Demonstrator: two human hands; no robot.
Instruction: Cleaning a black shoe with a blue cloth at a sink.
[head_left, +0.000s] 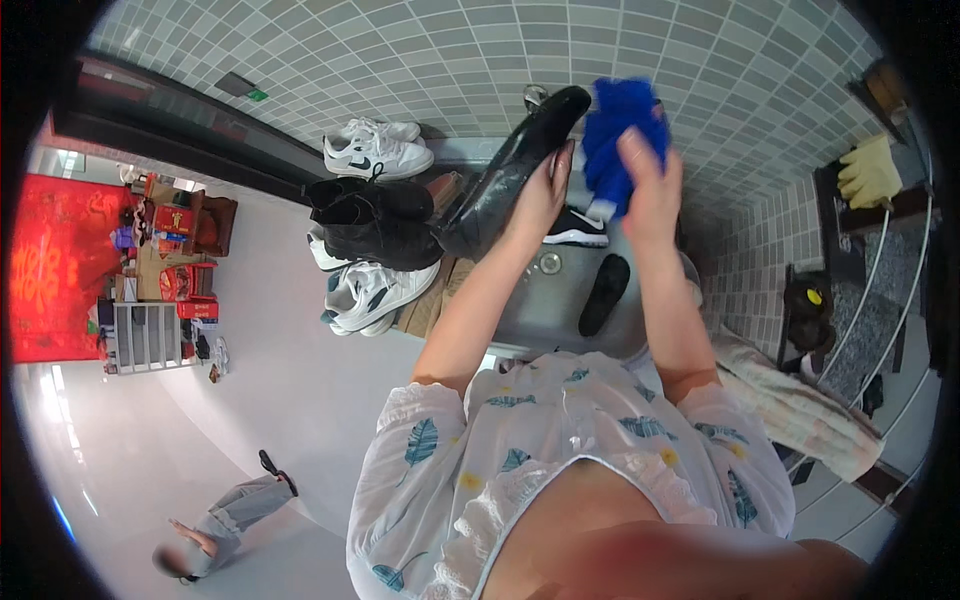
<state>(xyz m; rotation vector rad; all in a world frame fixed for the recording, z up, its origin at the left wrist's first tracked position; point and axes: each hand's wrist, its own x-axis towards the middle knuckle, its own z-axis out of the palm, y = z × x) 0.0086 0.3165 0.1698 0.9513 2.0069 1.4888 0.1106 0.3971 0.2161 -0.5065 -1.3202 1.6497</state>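
Note:
In my left hand (538, 196) is a black leather shoe or boot (495, 184), held tilted above the sink with its toe towards the tiled wall. Its upper looks shiny. My right hand (654, 191) grips a bunched blue cloth (619, 142) just right of the toe, with a small gap between cloth and leather. Below both hands is the grey sink basin (525, 315). A dark insole (604, 294) lies in it, to the right of the round drain (550, 262). Partly behind my hands, a black Nike sneaker with a white sole (576, 231) rests at the basin's back.
Left of the basin stand white sneakers (379, 154), black ankle boots (367, 225) and more white sneakers (379, 296) beside a brown quilted cloth (424, 311). A metal tap (534, 96) is on the wall. Rubber gloves (870, 172) hang right. Another person (232, 521) is farther off, lower left.

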